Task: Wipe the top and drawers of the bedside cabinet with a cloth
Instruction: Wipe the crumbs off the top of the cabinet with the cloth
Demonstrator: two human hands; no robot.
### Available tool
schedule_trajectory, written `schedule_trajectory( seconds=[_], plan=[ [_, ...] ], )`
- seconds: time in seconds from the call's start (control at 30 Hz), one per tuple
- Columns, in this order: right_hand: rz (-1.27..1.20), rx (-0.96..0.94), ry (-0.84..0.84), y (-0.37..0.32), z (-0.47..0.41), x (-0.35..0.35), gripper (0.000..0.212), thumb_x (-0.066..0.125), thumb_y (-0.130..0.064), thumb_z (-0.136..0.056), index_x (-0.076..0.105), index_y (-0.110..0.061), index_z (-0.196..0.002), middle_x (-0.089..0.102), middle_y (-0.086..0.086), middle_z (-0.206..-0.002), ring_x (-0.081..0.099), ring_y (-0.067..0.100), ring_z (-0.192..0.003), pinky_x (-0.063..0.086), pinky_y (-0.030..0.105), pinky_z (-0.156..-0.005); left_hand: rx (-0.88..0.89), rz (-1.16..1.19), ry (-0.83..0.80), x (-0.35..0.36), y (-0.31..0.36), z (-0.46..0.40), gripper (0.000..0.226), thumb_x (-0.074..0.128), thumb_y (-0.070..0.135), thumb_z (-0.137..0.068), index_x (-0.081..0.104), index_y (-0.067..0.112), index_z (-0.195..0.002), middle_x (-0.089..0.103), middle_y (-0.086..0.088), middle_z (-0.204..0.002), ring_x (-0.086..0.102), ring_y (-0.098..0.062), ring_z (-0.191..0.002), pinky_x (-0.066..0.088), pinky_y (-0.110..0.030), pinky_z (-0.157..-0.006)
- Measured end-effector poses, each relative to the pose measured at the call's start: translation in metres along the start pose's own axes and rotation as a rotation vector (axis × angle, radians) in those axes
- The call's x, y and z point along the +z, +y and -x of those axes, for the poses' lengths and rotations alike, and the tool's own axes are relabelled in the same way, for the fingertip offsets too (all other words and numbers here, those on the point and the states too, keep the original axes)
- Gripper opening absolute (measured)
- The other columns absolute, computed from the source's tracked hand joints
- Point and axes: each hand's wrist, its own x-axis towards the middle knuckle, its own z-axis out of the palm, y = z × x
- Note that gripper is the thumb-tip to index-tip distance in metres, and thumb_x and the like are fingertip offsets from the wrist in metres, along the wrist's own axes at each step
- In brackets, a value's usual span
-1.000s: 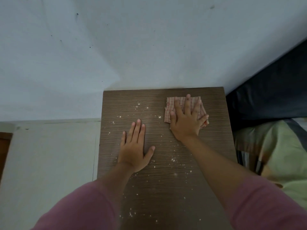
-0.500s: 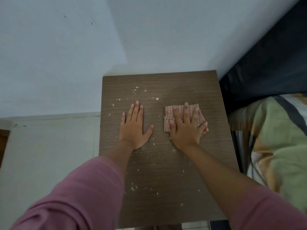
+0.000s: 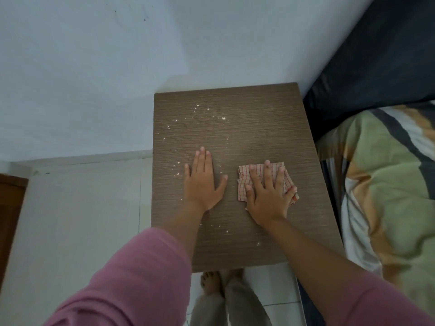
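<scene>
Step in hand: wiping the top of the bedside cabinet (image 3: 259,128); I judge the drawers are not yet reached, and they are hidden from my head view.
Right hand: my right hand (image 3: 268,198) lies flat on the cloth (image 3: 242,182), fingers (image 3: 267,172) straight and slightly spread, pressing rather than pinching.
Cloth: small red-and-white checked square, folded, flat on the wood; its edges show beyond my fingertips and to the thumb side, a crumpled corner sticks out past the little finger.
Left hand: my left hand (image 3: 202,184) rests palm down on bare wood just beside the cloth, fingers together and straight, thumb angled toward the cloth, holding nothing.
Crumbs: pale crumbs (image 3: 200,114) are scattered well beyond my left fingertips, a few lie by the left little finger, and more sit behind both wrists toward the near edge.
Clean part: the wood beyond my right fingertips looks free of specks.
Next move, my judgement: slide the cloth across to the crumbed side, lifting the left hand out of its path, and gather the specks rather than scattering them off the edge.
Surroundings: patterned bedding (image 3: 388,184) lies past the right little finger side; pale floor (image 3: 82,208) past the left.
</scene>
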Motion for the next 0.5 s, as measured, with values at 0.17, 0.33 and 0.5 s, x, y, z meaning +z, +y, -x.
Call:
schedule_trajectory(
  seconds=[0.17,0.33,0.5],
  plan=[
    [-0.008,0.007,0.009,0.007,0.028,0.010,0.053,0.011,-0.052,-0.096,-0.012,-0.046,-0.143,-0.019,-0.005,-0.157,-0.023,0.030,-0.142,-0.003,0.071,-0.104,0.012,-0.044,-0.038,0.026,0.002,0.089,0.077,0.026,0.056,-0.090,0.002,0.011,-0.148,-0.008,-0.003,-0.157,-0.013,-0.015,-0.143,-0.012,-0.047,-0.110],
    [0.006,-0.010,0.013,0.016,0.051,0.020,0.054,0.007,-0.054,-0.093,-0.009,-0.046,-0.144,-0.014,-0.004,-0.158,-0.018,0.031,-0.143,0.001,0.071,-0.104,-0.002,-0.121,-0.067,0.048,-0.004,0.122,0.076,0.024,0.056,-0.089,0.010,0.009,-0.148,-0.002,-0.004,-0.157,-0.006,-0.018,-0.144,-0.004,-0.052,-0.111],
    [-0.027,-0.017,0.021,0.022,0.073,0.028,0.052,0.015,-0.051,-0.096,-0.003,-0.046,-0.145,-0.010,-0.004,-0.159,-0.016,0.031,-0.144,0.000,0.071,-0.103,-0.015,-0.140,-0.042,0.050,-0.003,0.120,0.080,0.027,0.057,-0.087,0.003,0.011,-0.148,-0.006,-0.004,-0.157,-0.009,-0.017,-0.144,-0.003,-0.050,-0.112]
  ],
)
